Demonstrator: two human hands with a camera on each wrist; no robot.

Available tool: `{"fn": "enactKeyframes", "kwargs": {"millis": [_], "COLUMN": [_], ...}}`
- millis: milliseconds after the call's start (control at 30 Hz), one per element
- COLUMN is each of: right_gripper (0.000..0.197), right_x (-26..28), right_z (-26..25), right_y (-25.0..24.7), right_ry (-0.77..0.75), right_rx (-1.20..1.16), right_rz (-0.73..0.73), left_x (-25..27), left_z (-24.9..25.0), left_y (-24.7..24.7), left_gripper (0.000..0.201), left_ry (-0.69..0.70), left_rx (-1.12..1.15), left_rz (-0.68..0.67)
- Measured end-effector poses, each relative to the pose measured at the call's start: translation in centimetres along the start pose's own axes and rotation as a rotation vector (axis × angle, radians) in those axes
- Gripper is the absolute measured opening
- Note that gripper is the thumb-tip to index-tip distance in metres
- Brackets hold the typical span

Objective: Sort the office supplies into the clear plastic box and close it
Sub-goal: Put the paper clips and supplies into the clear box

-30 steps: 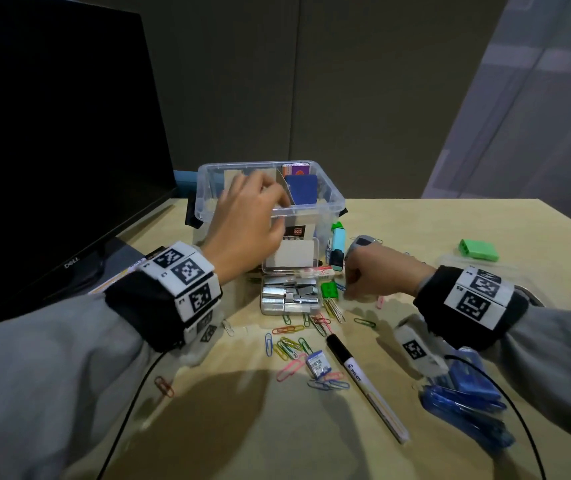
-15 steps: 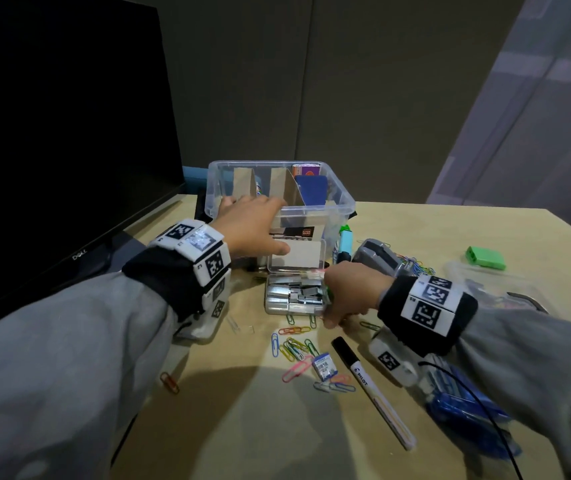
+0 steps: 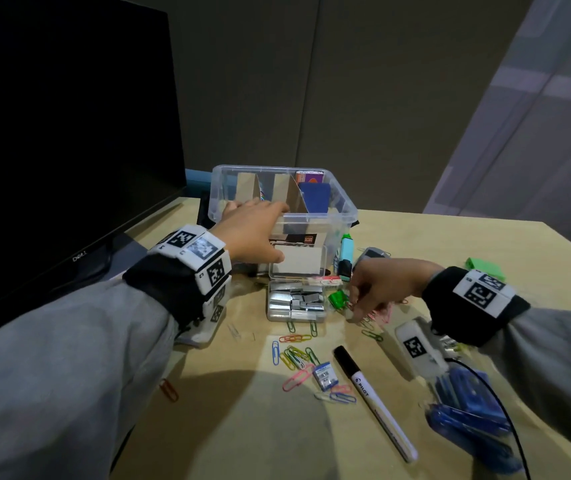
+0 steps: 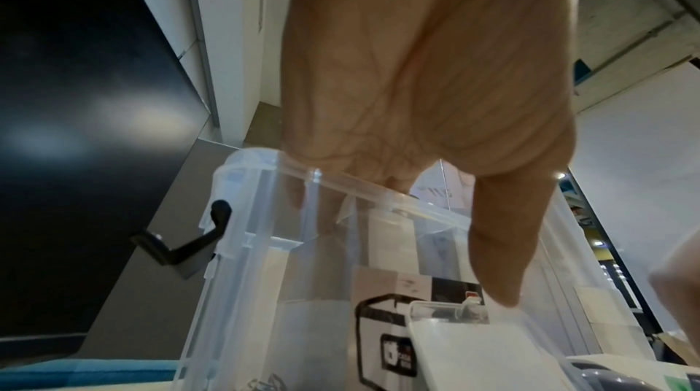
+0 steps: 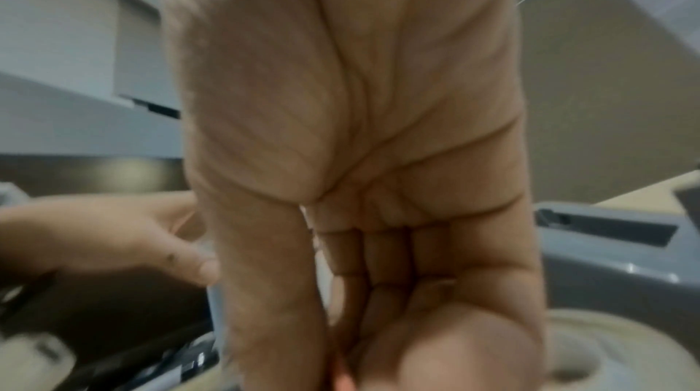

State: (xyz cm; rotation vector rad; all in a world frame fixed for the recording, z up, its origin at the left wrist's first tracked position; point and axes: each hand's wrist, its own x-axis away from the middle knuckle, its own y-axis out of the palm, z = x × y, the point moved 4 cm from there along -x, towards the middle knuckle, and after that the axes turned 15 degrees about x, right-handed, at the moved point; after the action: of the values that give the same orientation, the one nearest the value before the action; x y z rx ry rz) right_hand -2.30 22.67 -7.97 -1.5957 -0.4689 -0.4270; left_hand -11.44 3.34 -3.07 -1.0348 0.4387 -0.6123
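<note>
Step in hand, as judged: gathering paper clips for clear box (image 3: 341,216); much still loose, lid not on.
Box far centre on desk (image 3: 415,237), cardboard dividers inside.
Left hand (image 3: 254,233) grips near rim, fingers curled over edge, thumb outside.
Right hand (image 3: 379,289) down among pink paper clips (image 3: 379,315), fingertips pressed together, pinching; exact clip unclear.
Next move calls for fine pinch: thin slippery wire, flat on smooth wood.
Marker (image 3: 374,400) near: smooth cylinder, may roll.

Staple case (image 3: 296,303) lies before the clear box (image 3: 341,216), marker (image 3: 375,403) nearer still.
</note>
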Motion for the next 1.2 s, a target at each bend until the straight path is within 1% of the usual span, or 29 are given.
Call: {"fn": "enactKeyframes", "kwargs": {"millis": [100, 200, 267, 333, 400, 467, 533, 633, 767, 867, 933, 1000, 1067, 1133, 1200], "right_gripper": [0.015, 0.016, 0.016, 0.016, 0.011, 0.008, 0.008, 0.007, 0.015, 0.010, 0.015, 0.019, 0.020, 0.021, 0.019], "right_x": [0.9, 2.0, 2.4, 2.4, 2.1, 1.6, 0.9, -0.8, -3.9, -5.7, -6.8, -7.1, -6.9, -6.0, -4.8], "right_z": [0.3, -0.2, -0.9, -1.6, -2.4, -3.4, -4.7, -6.6, -9.1, -10.7, -11.3, -11.8, -12.0, -11.9, -11.7], "right_y": [-1.0, -2.2, -3.1, -4.2, -5.6, -7.2, -8.7, -10.8, -12.8, -13.3, -13.3, -13.4, -13.5, -13.3, -13.2], "right_ry": [-0.065, -0.115, -0.163, -0.205, -0.222, -0.241, -0.253, -0.252, -0.159, -0.053, 0.022, 0.056, 0.031, -0.013, -0.064], "right_rx": [-0.142, -0.229, -0.282, -0.332, -0.398, -0.461, -0.504, -0.576, -0.663, -0.637, -0.502, -0.315, -0.211, -0.184, -0.148], "right_rz": [-0.003, 0.000, 0.029, 0.064, 0.098, 0.142, 0.202, 0.321, 0.472, 0.520, 0.583, 0.646, 0.676, 0.682, 0.729], "left_x": [0.4, 0.7, 0.9, 0.8, 0.6, 0.5, 0.6, 0.9, 0.8, 0.6, 0.6, 0.5, 0.5, 0.4, 0.5], "left_z": [-0.1, -0.8, -1.8, -3.1, -4.6, -5.8, -6.5, -7.2, -7.5, -7.7, -7.8, -7.8, -7.8, -8.0, -8.1], "left_y": [-0.6, -1.9, -2.8, -3.2, -3.0, -2.6, -2.2, -2.2, -2.3, -2.3, -2.2, -2.2, -2.2, -2.1, -2.2], "left_gripper": [0.075, 0.060, 0.054, 0.057, 0.067, 0.081, 0.093, 0.104, 0.108, 0.109, 0.109, 0.106, 0.104, 0.104, 0.103], "left_ry": [0.034, 0.047, -0.007, -0.090, -0.194, -0.263, -0.260, -0.228, -0.215, -0.216, -0.220, -0.223, -0.220, -0.217, -0.212], "left_rx": [0.179, 0.338, 0.360, 0.374, 0.440, 0.548, 0.619, 0.595, 0.517, 0.518, 0.514, 0.505, 0.499, 0.515, 0.537], "left_rz": [0.060, 0.194, 0.296, 0.330, 0.290, 0.204, 0.125, 0.051, 0.010, 0.006, 0.003, 0.007, 0.021, 0.026, 0.030]}}
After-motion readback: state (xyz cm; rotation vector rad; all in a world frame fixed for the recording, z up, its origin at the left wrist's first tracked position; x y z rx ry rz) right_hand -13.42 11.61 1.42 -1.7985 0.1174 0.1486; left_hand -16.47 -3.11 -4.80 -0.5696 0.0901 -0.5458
